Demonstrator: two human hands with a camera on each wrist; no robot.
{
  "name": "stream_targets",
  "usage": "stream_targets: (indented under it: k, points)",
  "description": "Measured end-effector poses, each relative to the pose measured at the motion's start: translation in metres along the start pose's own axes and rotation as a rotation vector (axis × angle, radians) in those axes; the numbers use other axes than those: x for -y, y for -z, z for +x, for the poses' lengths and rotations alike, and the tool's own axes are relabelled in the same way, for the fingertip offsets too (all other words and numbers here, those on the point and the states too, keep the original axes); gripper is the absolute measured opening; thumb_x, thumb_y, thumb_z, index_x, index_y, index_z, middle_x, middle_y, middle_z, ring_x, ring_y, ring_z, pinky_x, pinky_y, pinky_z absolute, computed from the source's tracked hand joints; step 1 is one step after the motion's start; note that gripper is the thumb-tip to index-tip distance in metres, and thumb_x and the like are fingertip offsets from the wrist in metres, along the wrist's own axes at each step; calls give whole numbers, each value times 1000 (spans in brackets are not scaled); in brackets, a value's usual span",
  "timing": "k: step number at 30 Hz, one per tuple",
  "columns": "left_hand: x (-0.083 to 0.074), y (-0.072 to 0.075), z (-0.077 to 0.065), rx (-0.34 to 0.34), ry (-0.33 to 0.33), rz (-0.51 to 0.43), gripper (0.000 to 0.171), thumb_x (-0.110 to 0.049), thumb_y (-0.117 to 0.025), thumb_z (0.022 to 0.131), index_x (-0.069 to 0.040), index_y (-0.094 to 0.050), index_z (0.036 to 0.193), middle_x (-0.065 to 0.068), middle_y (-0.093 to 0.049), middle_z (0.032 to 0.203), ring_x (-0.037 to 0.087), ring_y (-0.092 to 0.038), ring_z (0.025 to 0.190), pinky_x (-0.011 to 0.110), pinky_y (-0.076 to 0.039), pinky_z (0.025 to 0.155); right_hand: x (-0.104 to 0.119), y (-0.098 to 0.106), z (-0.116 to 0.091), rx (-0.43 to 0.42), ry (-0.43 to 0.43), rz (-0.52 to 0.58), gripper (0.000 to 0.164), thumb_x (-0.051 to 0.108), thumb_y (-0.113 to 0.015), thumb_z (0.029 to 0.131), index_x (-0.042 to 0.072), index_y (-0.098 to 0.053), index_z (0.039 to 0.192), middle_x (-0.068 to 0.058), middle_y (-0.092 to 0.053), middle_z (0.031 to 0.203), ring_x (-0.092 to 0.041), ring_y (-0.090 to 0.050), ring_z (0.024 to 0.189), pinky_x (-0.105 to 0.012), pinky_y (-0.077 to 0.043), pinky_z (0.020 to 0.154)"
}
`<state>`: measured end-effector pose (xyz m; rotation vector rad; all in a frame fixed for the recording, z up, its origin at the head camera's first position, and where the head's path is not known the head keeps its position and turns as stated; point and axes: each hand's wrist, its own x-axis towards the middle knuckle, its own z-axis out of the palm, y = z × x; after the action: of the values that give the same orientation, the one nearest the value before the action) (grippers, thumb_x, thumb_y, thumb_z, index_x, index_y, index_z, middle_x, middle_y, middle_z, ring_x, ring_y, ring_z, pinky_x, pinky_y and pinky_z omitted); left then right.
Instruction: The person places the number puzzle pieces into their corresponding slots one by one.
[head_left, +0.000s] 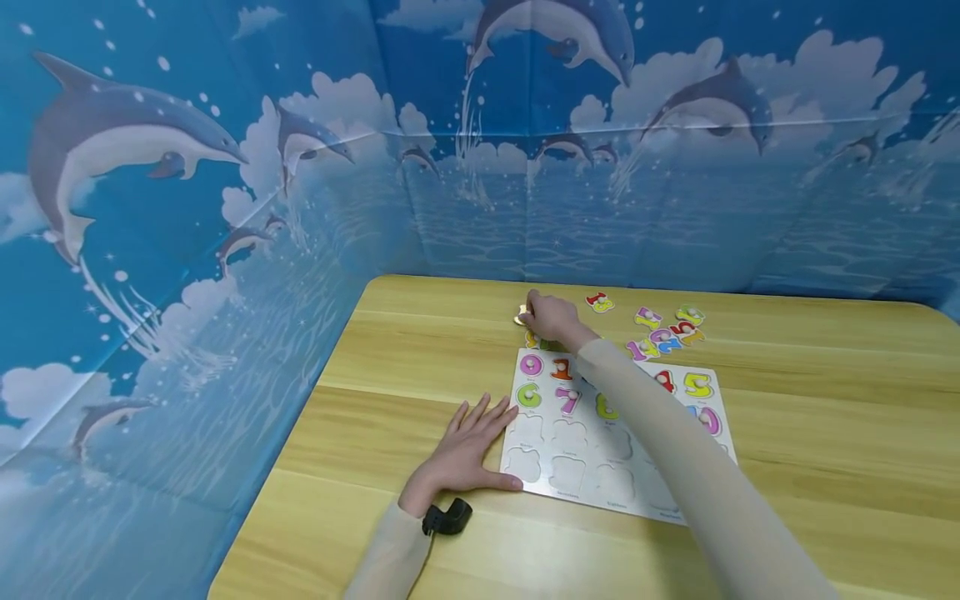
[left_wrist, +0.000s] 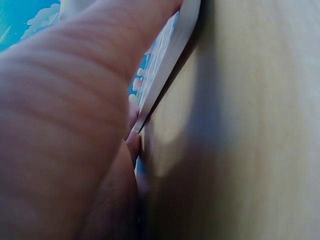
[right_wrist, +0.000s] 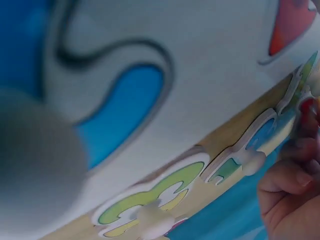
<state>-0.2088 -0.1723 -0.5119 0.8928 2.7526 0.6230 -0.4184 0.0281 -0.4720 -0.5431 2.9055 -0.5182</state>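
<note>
A white number puzzle board (head_left: 592,492) lies on the table, its upper rows holding knobbed digits such as a pink 0 (head_left: 532,365) and a green 6 (head_left: 528,395). Several recesses in its lower rows are bare. My left hand (head_left: 467,454) rests with spread fingers along the board's left edge, thumb at the lower corner. Beyond the far left corner, my right hand (head_left: 553,318) pinches a number puzzle piece (head_left: 521,315) with curled fingers; its digits are hard to read. In the right wrist view, those fingers (right_wrist: 287,187) curl beside loose pieces, and a blue digit (right_wrist: 130,105) looms close.
Loose number pieces lie behind the board: a red-and-yellow one (head_left: 599,302), a pink-and-yellow one (head_left: 648,317) and an overlapping cluster (head_left: 665,340). Another piece (head_left: 531,339) lies by the far left corner. A dolphin-printed curtain (head_left: 465,225) stands behind the wooden table (head_left: 840,400).
</note>
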Motion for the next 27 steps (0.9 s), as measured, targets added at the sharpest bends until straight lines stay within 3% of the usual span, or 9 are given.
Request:
stream_targets:
  k: [4, 8, 14, 19, 27]
  points:
    - [0, -1, 1, -1, -2, -3, 103, -66, -64, 76, -22, -14, 154, -4, -6, 158, 21, 6, 143, 44, 8, 112, -3, 3, -7, -56, 48, 59, 24, 32, -51, 99, 9, -47, 94, -5, -51, 68, -19, -48, 56, -32, -36, 50]
    - [1, -2, 1, -4, -5, 14, 103, -67, -63, 76, -22, -13, 154, -5, -5, 159, 20, 7, 143, 43, 8, 112, 0, 9, -29, -72, 166, 91, 21, 30, -51, 99, 9, -49, 95, -2, -51, 68, -17, -46, 54, -30, -35, 48]
    - [1, -2, 1, 7, 2, 17, 103, -68, -62, 77, -23, -12, 154, -5, -4, 158, 20, 7, 143, 42, 9, 112, 10, 8, -84, 11, 304, 102, 17, 26, -54, 98, 11, -50, 91, 3, -49, 65, -12, -45, 49, -27, -34, 45]
    - [2, 0, 2, 2, 3, 27, 102, -68, -62, 77, -23, -12, 154, -5, -4, 159, 20, 7, 143, 43, 9, 112, 14, -2, -122, 98, 339, 61, 19, 30, -60, 95, 16, -51, 85, 7, -47, 62, -8, -44, 49, -26, -34, 46]
    - [0, -2, 2, 2, 7, 24, 102, -69, -62, 76, -24, -12, 154, -5, -5, 159, 20, 7, 143, 43, 9, 112, 18, -22, -148, 157, 394, 23, 22, 35, -63, 92, 20, -51, 81, 11, -46, 60, -5, -43, 52, -25, -34, 49]
